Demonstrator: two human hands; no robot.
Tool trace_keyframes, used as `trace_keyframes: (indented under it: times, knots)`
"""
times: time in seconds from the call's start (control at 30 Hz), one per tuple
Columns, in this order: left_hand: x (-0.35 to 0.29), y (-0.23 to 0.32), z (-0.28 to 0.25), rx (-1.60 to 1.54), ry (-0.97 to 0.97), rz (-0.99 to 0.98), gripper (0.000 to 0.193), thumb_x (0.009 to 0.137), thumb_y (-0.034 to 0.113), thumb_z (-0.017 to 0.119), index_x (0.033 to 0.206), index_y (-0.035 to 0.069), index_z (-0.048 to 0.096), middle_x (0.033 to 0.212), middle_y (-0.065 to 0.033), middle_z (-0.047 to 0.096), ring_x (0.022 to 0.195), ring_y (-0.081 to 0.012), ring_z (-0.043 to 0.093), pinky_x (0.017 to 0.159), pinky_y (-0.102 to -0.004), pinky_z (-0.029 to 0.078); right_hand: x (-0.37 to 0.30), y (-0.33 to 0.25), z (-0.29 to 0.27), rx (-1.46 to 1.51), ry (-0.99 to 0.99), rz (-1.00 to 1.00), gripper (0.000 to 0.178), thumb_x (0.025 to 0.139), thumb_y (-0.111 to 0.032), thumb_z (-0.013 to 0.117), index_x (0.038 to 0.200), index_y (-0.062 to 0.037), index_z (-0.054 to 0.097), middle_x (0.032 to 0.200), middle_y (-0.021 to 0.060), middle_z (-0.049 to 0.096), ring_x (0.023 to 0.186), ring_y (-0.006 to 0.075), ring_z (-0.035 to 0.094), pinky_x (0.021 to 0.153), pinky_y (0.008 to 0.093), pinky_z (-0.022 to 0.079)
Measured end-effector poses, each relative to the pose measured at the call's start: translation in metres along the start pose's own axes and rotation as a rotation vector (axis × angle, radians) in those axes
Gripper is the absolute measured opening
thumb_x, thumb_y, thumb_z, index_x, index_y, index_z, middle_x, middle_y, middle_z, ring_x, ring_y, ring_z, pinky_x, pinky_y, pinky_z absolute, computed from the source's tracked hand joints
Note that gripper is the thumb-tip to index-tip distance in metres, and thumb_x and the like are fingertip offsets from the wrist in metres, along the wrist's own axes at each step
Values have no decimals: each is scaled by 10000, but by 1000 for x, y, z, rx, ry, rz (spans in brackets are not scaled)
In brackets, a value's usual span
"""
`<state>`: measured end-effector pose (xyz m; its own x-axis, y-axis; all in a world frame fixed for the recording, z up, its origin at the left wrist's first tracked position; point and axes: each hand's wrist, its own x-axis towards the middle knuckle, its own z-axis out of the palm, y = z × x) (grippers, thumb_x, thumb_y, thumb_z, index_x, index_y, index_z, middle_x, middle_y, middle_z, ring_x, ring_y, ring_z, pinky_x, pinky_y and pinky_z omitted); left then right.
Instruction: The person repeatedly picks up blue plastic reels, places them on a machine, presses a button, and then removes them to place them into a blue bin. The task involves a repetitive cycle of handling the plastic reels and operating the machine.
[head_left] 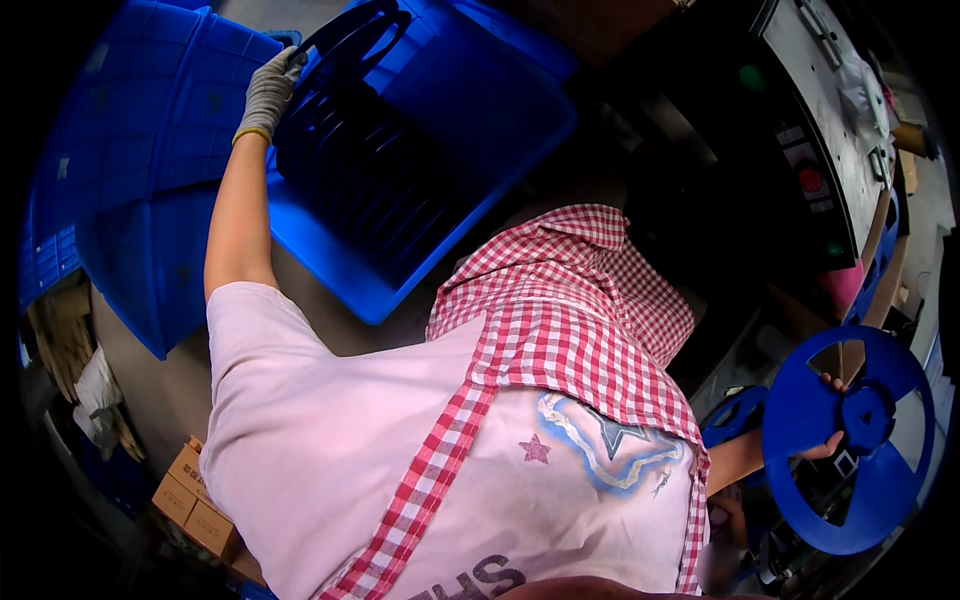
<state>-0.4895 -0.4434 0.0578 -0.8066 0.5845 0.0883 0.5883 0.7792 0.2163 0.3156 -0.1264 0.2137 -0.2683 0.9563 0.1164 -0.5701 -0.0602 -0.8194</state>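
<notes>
My left hand point(268, 92), in a grey knit glove with a yellow cuff, reaches far out to the upper left. Its fingers are closed at the rim of a dark spoked reel point(345, 38), partly lost in shadow. That reel is at the far end of a row of similar dark reels point(370, 185), standing on edge in a blue plastic bin point(345, 295). Out to the right, my bare right hand point(828, 440) grips a large blue reel point(800, 490) near its hub, fingers coming through an opening. My apron hides part of the right arm.
Tall blue crates point(150, 110) are stacked at the left. Small brown cartons point(195, 500) sit at the lower left. A dark machine with a red button point(810, 179) and a pale panel stands at the upper right. Another blue reel point(737, 412) is behind the held one.
</notes>
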Motion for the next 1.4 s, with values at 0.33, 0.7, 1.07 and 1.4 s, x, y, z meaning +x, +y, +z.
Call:
trace_keyframes:
  times: [0.33,0.7,1.07,1.4]
  knots:
    - [48,280,-91,-323,264,725,245,919,108,550,1157,85,603,980,-148,666,896,-282,656,796,-360,526,29,24,41,42,-28,-109,562,872,-353,483,1264,38,386,1157,185,501,1142,312,489,1000,426,413]
    - [188,518,-137,387,-235,56,1134,758,693,575,1484,-7,56,1457,-280,315,1360,-393,325,1115,-459,262,-32,-41,-14,188,211,-269,479,927,-337,468,1229,33,430,1132,161,540,1114,279,523,1003,408,434]
    - [179,469,-249,304,-42,458,782,737,481,611,1345,24,430,1183,-288,584,1119,-368,584,956,-400,437,-17,-37,14,308,266,-174,525,886,-379,481,1214,30,449,1108,168,522,1015,261,525,913,367,432]
    - [-126,525,-211,-245,-12,1288,761,711,8,662,1408,187,417,1277,-116,536,1161,-289,549,1010,-380,471,33,84,39,592,-196,368,539,917,-440,449,1212,4,533,1015,202,638,929,255,658,802,362,558]
